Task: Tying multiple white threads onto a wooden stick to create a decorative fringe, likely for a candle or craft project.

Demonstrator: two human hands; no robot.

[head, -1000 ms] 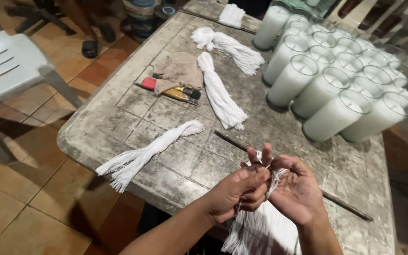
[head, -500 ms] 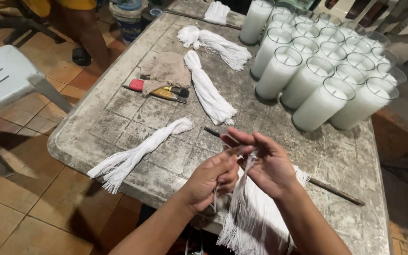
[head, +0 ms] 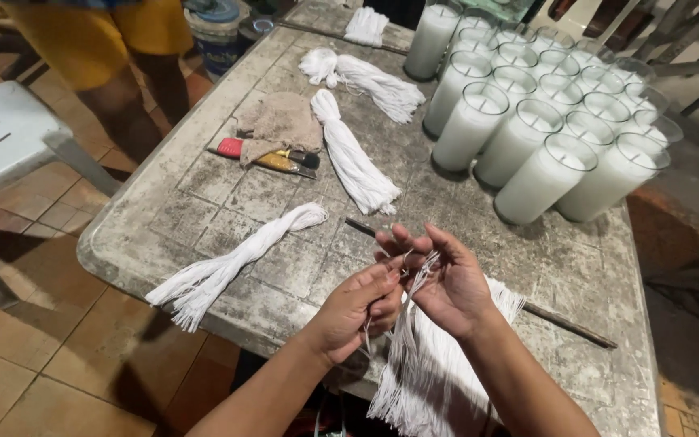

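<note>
The hands have dropped a little and drawn closer to the table edge than they were a second ago — the picking at the strings goes on, only lower. The left hand [head: 357,311] is closed, its fingertips pinched on a thin white strand. The right hand [head: 446,283] is half open, fingers spread, with the same strand running across them — it looks to pinch it at the thumb, though that is hard to see. Below both hands hangs the bundle of strings [head: 430,372], draped over the near edge of the table [head: 163,218].

From the left: a white plastic chair [head: 2,137], another person's legs [head: 123,73] beside the table, a loose hank of string [head: 228,263], a cloth [head: 281,121] over some small tools [head: 273,160], two more hanks [head: 353,158] further back, then the crowd of tall white candles in glasses [head: 544,113]. A thin dark rod [head: 560,317] lies across the table just behind the hands, close enough to snag a strand.
</note>
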